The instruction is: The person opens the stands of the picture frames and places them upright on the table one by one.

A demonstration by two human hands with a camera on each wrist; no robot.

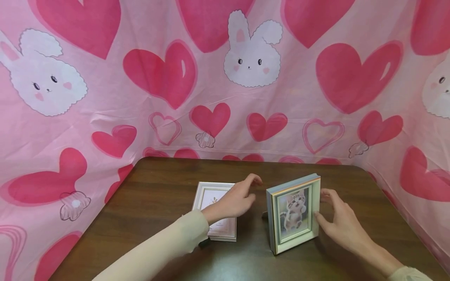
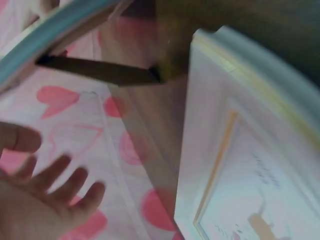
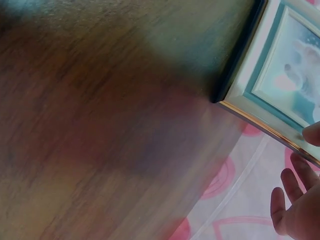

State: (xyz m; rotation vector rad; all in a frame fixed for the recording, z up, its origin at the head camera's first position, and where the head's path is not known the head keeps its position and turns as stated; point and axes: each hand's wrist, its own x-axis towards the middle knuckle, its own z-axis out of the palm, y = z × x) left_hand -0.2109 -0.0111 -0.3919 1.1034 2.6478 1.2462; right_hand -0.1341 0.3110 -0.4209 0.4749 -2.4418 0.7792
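A picture frame [image 1: 294,215] with a kitten picture stands upright on the wooden table, tilted back slightly. Its dark support leg [image 2: 102,71] juts out behind, seen in the left wrist view. At its right edge is my right hand [image 1: 342,220], thumb by the front border and the other fingers loosely bent alongside. Contact there is hard to judge. My left hand [image 1: 236,197] is loosely bent above a second, white picture frame [image 1: 225,237], which lies face up showing a plant print. Nothing is in that hand, and its forearm covers part of the lying frame.
The brown table [image 1: 168,175] has rounded far corners. Pink cloth [image 1: 218,93] with hearts and rabbits hangs behind it and along both sides. A small dark piece [image 1: 204,242] shows under the lying frame's near left corner.
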